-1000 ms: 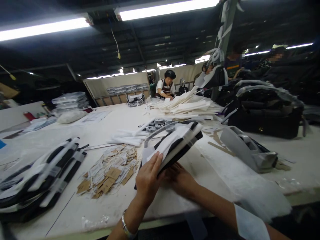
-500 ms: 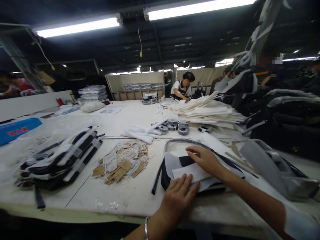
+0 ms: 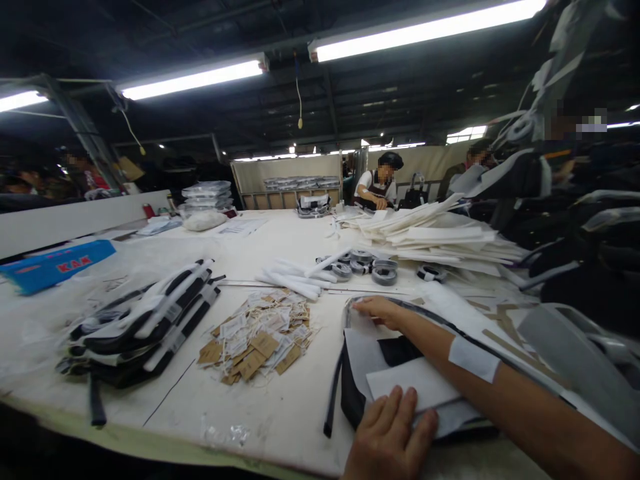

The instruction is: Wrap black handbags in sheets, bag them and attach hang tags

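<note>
A black bag (image 3: pixel 353 397) lies on the table before me, partly covered by white padding sheets (image 3: pixel 361 350). My left hand (image 3: pixel 393 437) rests with spread fingers on a folded white sheet (image 3: pixel 415 381) over the bag's front. At the bag's far side, my right hand (image 3: pixel 377 311) has its fingers curled on the plastic-wrapped handle (image 3: pixel 349 311). A loose dark strap end (image 3: pixel 332 400) hangs out to the left of the bag. My right forearm crosses above the bag and hides part of it.
Left of the bag lies a heap of brown and white hang tags (image 3: pixel 263 343). Beyond are stacked wrapped bags (image 3: pixel 145 320), white foam rolls (image 3: pixel 290 277), coiled straps (image 3: pixel 384 271) and piled white sheets (image 3: pixel 440 230). A grey plastic-like piece (image 3: pixel 565 347) sits right; a co-worker (image 3: pixel 377 183) works far back.
My right hand has moved from above the white sheets to the far-side handle, its fingers now curled. My left hand stays on the folded sheet. The view has shifted, moving the scene rightward.
</note>
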{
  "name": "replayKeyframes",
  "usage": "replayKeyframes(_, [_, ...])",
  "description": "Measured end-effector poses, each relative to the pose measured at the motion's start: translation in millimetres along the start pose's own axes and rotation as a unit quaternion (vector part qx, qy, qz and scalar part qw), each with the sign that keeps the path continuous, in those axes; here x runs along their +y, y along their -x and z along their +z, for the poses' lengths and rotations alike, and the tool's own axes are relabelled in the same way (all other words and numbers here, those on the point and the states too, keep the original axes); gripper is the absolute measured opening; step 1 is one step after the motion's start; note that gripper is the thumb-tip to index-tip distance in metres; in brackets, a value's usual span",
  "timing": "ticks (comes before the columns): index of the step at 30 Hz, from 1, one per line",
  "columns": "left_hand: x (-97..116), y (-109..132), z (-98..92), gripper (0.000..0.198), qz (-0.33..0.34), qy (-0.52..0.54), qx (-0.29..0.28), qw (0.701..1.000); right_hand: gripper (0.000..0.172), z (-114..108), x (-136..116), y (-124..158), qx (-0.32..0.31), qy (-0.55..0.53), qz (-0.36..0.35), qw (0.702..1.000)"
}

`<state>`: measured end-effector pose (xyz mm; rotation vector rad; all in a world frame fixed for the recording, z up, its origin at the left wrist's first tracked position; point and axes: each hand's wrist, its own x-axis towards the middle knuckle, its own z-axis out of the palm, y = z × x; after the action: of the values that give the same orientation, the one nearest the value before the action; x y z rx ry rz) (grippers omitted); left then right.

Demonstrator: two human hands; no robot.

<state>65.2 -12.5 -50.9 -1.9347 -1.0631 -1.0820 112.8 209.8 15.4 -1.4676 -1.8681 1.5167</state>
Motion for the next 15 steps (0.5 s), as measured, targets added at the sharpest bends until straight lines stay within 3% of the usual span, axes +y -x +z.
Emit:
replayKeyframes(3, [1,-4,-1.9,0.025,-0.006,0.002,0.002,1.000,0.035,-2,-4,18,-0.010,-0.052,-0.073,0.996])
replayKeyframes(7, [0,-8,-7.6,0.026,-0.015,0.009,-0.023,1.000,0.043,-8,-9,63,-0.040,-0.079,-0.168,0.982])
replayKeyframes(12, [-1,-13,-12.0,0.027,-0.031,0.044,-0.046,0.998,0.022,-12,9,131,-0.091,0.026,-0.263,0.960])
replayKeyframes(15, [-1,-15,-11.7,0.022,-0.053,0.079,-0.048,0.994,0.029,-10,29,157,-0.116,0.108,-0.315,0.936])
